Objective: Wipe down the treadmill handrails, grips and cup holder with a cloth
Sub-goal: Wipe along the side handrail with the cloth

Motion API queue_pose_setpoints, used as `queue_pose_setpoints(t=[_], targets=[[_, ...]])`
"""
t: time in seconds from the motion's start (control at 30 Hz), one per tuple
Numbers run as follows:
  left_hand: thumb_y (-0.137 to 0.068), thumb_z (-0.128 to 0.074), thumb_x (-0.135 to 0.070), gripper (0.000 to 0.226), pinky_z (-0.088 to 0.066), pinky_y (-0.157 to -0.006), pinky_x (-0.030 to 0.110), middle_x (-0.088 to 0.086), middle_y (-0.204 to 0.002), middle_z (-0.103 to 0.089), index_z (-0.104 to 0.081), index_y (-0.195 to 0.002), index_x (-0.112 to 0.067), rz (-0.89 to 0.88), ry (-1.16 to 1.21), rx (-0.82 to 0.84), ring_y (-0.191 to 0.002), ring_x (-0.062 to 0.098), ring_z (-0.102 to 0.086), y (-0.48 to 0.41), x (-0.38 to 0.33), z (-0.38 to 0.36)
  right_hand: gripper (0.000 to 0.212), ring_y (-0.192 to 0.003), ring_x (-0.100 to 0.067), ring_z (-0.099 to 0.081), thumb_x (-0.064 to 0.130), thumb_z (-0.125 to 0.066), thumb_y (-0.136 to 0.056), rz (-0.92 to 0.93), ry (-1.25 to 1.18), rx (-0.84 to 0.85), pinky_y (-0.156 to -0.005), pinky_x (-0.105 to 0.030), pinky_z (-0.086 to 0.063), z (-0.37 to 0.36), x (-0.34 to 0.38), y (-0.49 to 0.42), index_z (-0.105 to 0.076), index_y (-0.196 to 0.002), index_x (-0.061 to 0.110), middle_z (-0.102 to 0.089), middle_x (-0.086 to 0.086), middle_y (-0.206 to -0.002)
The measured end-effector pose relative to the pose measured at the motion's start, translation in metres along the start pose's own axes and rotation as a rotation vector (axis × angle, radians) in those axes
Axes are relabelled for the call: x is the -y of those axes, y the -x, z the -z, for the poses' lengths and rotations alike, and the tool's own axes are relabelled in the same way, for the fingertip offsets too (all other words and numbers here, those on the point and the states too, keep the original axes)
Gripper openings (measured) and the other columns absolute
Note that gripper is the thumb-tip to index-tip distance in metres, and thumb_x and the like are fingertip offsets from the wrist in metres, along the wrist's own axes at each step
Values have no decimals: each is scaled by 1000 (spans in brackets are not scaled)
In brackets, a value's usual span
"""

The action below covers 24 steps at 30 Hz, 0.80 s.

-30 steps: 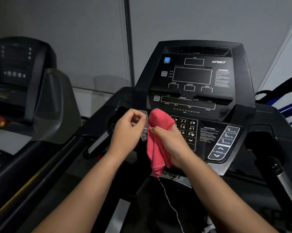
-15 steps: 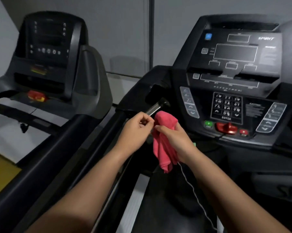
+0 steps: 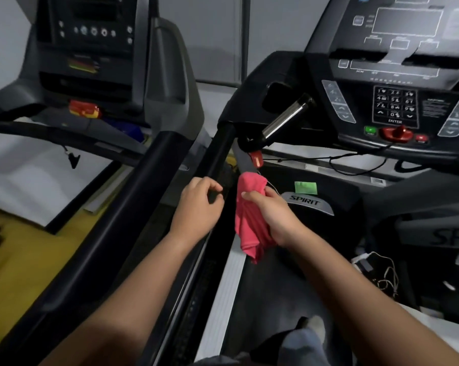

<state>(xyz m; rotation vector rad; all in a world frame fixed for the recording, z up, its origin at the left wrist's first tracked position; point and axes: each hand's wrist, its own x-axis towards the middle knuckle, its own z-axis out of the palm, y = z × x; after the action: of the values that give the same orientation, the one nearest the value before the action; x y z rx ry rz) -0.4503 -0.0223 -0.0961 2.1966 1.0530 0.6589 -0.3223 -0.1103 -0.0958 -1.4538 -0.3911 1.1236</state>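
Observation:
A pink cloth hangs bunched from my right hand, which grips it over the treadmill deck. My left hand is beside it, a small gap away, fingers curled with nothing in them. Above both hands a silver metal grip slants up toward the console. The black left handrail runs down just left of the cloth, close to my left hand. A dark cup holder recess sits at the console's left side.
The Spirit console with keypad and red stop knob is at upper right, with a black safety cord below it. A second treadmill stands on the left with its own handrail. Cables lie on the floor at right.
The view has dropped down and swung left. My left hand has let go of the cloth and drawn slightly away; the cloth stays in my right hand, below the metal grip.

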Motion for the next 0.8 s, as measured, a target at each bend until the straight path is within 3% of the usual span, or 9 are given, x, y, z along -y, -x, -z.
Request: queue_pose_setpoints(t=[0.1, 0.3, 0.53, 0.8], targets=[[-88, -60, -18, 22, -32, -91, 21, -1, -114, -51, -60, -110, -17, 1, -156, -25, -112, 18, -44, 19, 14, 7, 25, -84, -27, -64, 17, -64, -83, -1, -13, 0, -83, -42, -51, -12, -16, 7, -57, -106, 10, -64, -15, -97], [-88, -58, -23, 48, -32, -104, 35, 5, -135, -44, -46, -134, -17, 152, -246, 4, -125, 24, -37, 44, 31, 18, 14, -82, -26, -61, 19, -65, -81, -6, -5, 27, -81, -42, -50, -25, -31, 27, -59, -93, 15, -63, -12, -91], [-89, -58, -25, 48, -35, -105, 40, 4, -136, -43, -45, -135, -19, 221, -237, -17, -127, 23, -38, 60, 23, 11, 13, -79, -24, -60, 20, -62, -84, -18, 55, 70, -72, -36, -50, -12, -29, 52, -57, -96, 17, -60, -8, -89], [-91, -57, -26, 46, -34, -103, 38, 4, -136, -44, -45, -134, -19, 226, -183, -50, -127, 22, -37, 67, 25, 10, 20, -82, -23, -61, 19, -61, -86, -2, 82, 72, -72, -35, -50, -8, -23, 59, -57, -104, 13, -61, -9, -93]])
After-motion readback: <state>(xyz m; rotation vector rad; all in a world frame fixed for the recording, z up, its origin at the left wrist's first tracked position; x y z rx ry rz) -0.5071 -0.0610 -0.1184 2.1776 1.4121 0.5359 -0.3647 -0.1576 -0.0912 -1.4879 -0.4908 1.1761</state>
